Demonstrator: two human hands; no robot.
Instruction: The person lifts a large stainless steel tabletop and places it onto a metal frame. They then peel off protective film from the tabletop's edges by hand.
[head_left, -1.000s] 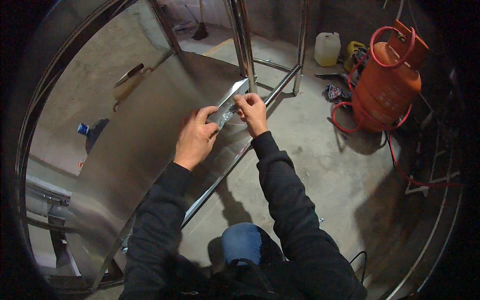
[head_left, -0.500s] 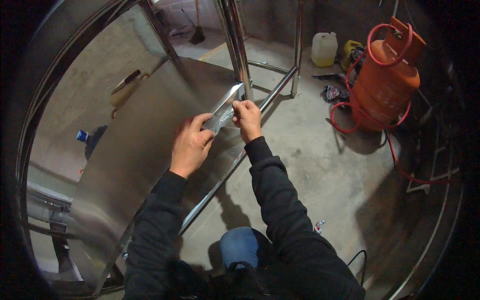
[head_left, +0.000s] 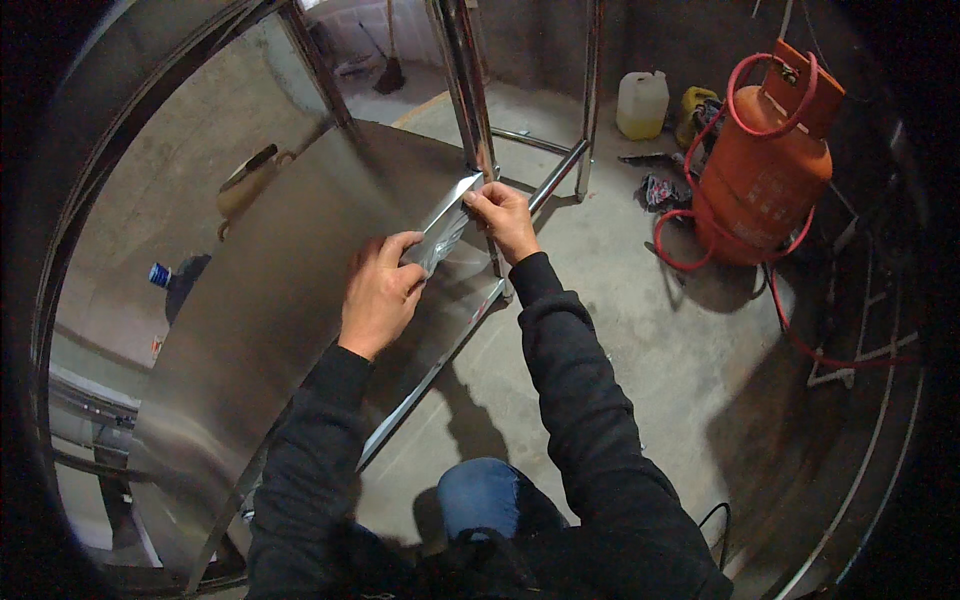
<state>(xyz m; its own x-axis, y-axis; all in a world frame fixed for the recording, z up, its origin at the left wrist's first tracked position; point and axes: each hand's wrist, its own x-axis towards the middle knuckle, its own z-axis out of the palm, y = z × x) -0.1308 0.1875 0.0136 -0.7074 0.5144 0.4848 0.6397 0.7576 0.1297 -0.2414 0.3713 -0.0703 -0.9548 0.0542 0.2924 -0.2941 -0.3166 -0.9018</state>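
Observation:
A thin, shiny, see-through film (head_left: 442, 238) is stretched in creases between my hands, above the edge of a large brushed metal sheet (head_left: 265, 290). My right hand (head_left: 508, 224) pinches the film's far end between thumb and fingers, close to a polished metal post (head_left: 464, 95). Lower and to the left, my left hand (head_left: 380, 292) has its thumb and forefinger closed on the near end. Its other fingers are bent, and the tips are partly hidden.
An orange gas cylinder (head_left: 765, 175) with a looping red hose (head_left: 672, 262) stands at right. Behind it are a pale jug (head_left: 642, 105) and a yellow container (head_left: 697, 108). Metal tubing (head_left: 560, 175) borders the sheet. A broom (head_left: 390, 70) stands at the back.
My right hand has shifted right and a little farther away, drawing the film out straighter. My left hand stays nearly in place.

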